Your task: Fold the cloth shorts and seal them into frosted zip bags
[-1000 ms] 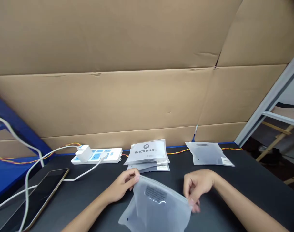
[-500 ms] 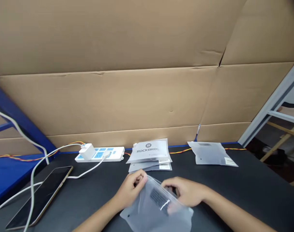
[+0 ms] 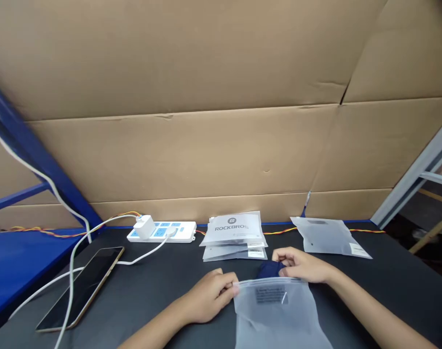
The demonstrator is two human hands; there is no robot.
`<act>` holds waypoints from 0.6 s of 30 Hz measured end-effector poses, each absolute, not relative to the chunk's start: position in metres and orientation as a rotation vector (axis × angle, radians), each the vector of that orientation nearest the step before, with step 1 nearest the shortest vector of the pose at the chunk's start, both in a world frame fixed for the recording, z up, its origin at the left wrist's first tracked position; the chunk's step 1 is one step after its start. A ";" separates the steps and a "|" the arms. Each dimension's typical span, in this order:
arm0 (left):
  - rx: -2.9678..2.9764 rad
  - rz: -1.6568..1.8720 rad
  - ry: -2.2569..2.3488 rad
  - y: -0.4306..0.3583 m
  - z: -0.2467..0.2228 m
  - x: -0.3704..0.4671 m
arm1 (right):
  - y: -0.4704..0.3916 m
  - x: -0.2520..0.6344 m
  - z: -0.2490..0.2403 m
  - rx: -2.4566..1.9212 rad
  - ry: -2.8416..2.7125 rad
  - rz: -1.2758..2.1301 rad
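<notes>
A frosted plastic zip bag (image 3: 275, 320) with printed text near its opening lies at the table's front. My left hand (image 3: 215, 295) pinches the bag's upper left corner. Just beyond the bag's mouth, my right hand (image 3: 301, 264) is closed on a dark navy cloth item (image 3: 269, 269), which sticks out past the opening. How much of the cloth is still inside the bag cannot be made out. Behind my hands lies a stack of similar frosted bags (image 3: 233, 230), the top one printed ROCKBROS.
Another frosted bag (image 3: 330, 237) lies at the back right. A white power strip (image 3: 180, 232) with a plugged-in charger (image 3: 144, 226) stands at the back left. A phone (image 3: 84, 286) with white cables across it lies at left. A cardboard wall (image 3: 213, 155) closes off the back.
My right hand has come out of the bag with the navy cloth item. The bag now lies flatter and further right, and the view has shifted slightly.
</notes>
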State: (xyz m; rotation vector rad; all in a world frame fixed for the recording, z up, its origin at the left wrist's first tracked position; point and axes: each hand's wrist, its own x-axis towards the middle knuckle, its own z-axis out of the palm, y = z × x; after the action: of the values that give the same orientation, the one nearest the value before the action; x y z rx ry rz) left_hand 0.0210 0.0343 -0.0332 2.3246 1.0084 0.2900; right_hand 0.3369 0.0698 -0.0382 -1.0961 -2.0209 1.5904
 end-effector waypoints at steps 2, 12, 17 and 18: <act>2.379 0.231 0.982 0.033 -0.031 0.021 | 0.066 0.341 -0.035 -1.109 -2.017 1.504; 2.328 -0.067 0.727 0.037 -0.009 0.008 | 0.046 0.356 -0.037 -1.062 -1.748 1.199; 2.255 -0.165 0.844 0.032 0.006 -0.021 | 0.052 0.363 -0.037 -1.123 -1.639 1.137; 2.242 -0.145 0.909 0.030 0.009 -0.031 | 0.051 0.365 -0.036 -1.151 -1.630 1.143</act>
State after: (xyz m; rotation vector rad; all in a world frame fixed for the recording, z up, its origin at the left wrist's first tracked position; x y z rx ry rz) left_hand -0.0312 0.0302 0.0090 2.2422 0.9089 -0.1453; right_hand 0.3652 0.0513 -0.0357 -1.1505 -1.6297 1.1435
